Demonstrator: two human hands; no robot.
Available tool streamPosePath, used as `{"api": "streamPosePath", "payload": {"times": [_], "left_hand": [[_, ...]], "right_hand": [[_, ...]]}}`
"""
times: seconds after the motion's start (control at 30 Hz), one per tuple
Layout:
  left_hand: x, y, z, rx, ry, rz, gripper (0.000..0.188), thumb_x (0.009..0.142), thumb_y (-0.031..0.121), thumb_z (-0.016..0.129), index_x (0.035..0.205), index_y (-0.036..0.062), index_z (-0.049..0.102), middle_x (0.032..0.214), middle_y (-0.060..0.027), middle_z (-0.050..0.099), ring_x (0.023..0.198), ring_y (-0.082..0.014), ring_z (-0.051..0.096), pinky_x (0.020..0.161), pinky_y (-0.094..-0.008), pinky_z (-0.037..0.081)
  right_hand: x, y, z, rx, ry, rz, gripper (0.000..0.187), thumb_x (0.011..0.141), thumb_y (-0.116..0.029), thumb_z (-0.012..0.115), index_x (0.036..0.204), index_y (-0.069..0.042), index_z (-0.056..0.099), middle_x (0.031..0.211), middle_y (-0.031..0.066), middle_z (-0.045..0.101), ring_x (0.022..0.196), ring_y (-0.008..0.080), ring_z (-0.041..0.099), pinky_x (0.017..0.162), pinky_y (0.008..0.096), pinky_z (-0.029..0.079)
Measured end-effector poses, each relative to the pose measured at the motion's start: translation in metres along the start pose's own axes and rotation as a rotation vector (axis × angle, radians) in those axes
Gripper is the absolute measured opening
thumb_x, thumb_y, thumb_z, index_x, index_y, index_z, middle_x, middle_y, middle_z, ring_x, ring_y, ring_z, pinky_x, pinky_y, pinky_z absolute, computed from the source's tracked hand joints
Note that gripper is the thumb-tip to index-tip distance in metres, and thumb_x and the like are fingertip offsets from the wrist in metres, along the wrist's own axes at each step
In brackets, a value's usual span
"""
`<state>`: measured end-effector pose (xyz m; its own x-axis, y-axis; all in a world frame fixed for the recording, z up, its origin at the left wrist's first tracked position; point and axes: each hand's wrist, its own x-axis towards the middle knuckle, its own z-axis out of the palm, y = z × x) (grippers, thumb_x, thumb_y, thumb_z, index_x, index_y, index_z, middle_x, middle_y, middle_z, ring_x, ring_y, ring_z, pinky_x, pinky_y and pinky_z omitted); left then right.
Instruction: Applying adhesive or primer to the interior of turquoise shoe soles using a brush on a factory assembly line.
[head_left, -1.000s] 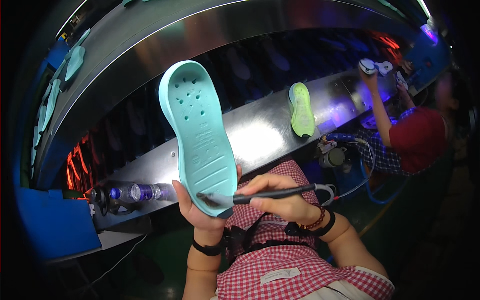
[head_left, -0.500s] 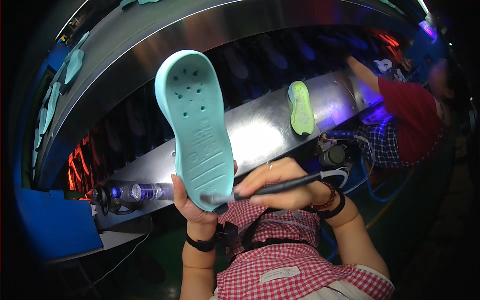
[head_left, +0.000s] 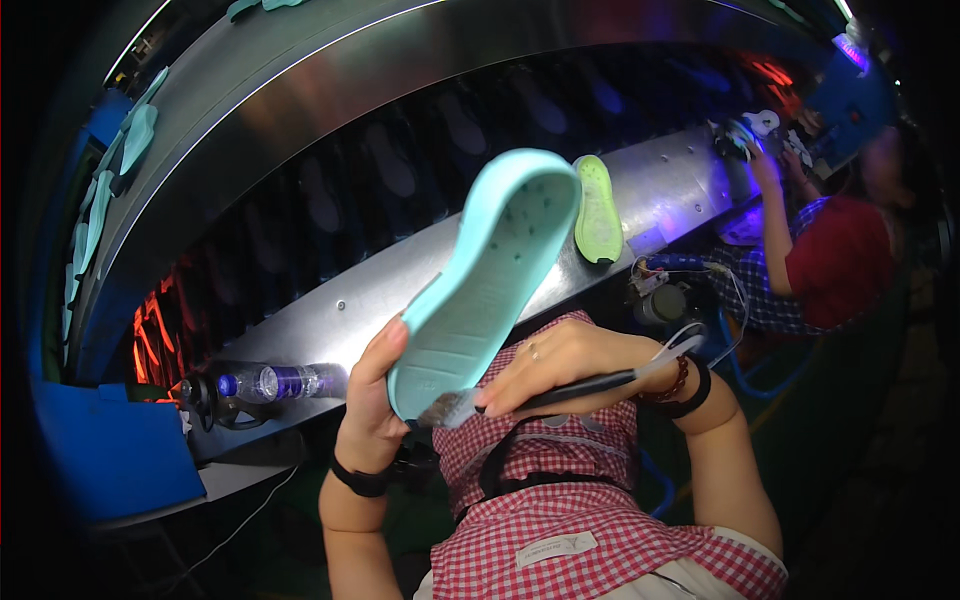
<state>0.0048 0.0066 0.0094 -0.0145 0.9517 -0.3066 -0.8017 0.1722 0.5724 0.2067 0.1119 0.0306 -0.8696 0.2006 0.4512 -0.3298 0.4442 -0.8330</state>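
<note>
A turquoise shoe sole (head_left: 478,285) is tilted up in front of me, its lower end closed in my left hand (head_left: 370,410). Small holes dot the upper part of its inner face, and shallow grooves cross the lower part. In my right hand (head_left: 590,360) is a brush (head_left: 580,392) with a dark handle, gripped between thumb and fingers. The brush's pale, blurred tip is at the sole's lower end, close to my left hand. Behind the sole, a yellow-green sole (head_left: 598,212) lies on the metal ledge (head_left: 345,310).
Clear bottles (head_left: 290,382) stand at the ledge's left end. Beyond the ledge, dark sole shapes line a curved machine with red-glowing parts (head_left: 155,340). A co-worker in a red top (head_left: 840,260) works at the right. Turquoise pieces (head_left: 100,205) sit at far left.
The turquoise sole has tilted to the right and its rim now faces me more. My left wrist has moved left. The co-worker's arm has come down onto the ledge.
</note>
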Motion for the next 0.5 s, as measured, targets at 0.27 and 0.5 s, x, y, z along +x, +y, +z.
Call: {"api": "streamPosePath", "payload": {"times": [0.27, 0.5], "left_hand": [[-0.007, 0.0, 0.009, 0.22, 0.018, -0.2, 0.049, 0.088, 0.024, 0.049, 0.125, -0.0072, 0.041, 0.113, -0.0172, 0.055, 0.095, -0.0198, 0.059, 0.08, -0.0283, 0.05], [-0.014, 0.003, 0.002, 0.269, 0.018, -0.25, 0.047, 0.089, 0.023, 0.05, 0.124, -0.0074, 0.042, 0.113, -0.0166, 0.056, 0.095, -0.0178, 0.06, 0.081, -0.0261, 0.05]], "right_hand": [[-0.01, 0.003, -0.014, -0.03, -0.228, 0.009, 0.021, 0.077, -0.012, 0.059, 0.097, -0.005, 0.062, 0.099, 0.01, 0.064, 0.089, 0.0259, 0.061, 0.074, 0.0336, 0.048], [-0.009, -0.004, -0.032, -0.269, -0.328, 0.05, 0.025, 0.078, -0.011, 0.051, 0.099, -0.009, 0.063, 0.108, 0.0046, 0.063, 0.085, 0.021, 0.064, 0.069, 0.0303, 0.05]]}}
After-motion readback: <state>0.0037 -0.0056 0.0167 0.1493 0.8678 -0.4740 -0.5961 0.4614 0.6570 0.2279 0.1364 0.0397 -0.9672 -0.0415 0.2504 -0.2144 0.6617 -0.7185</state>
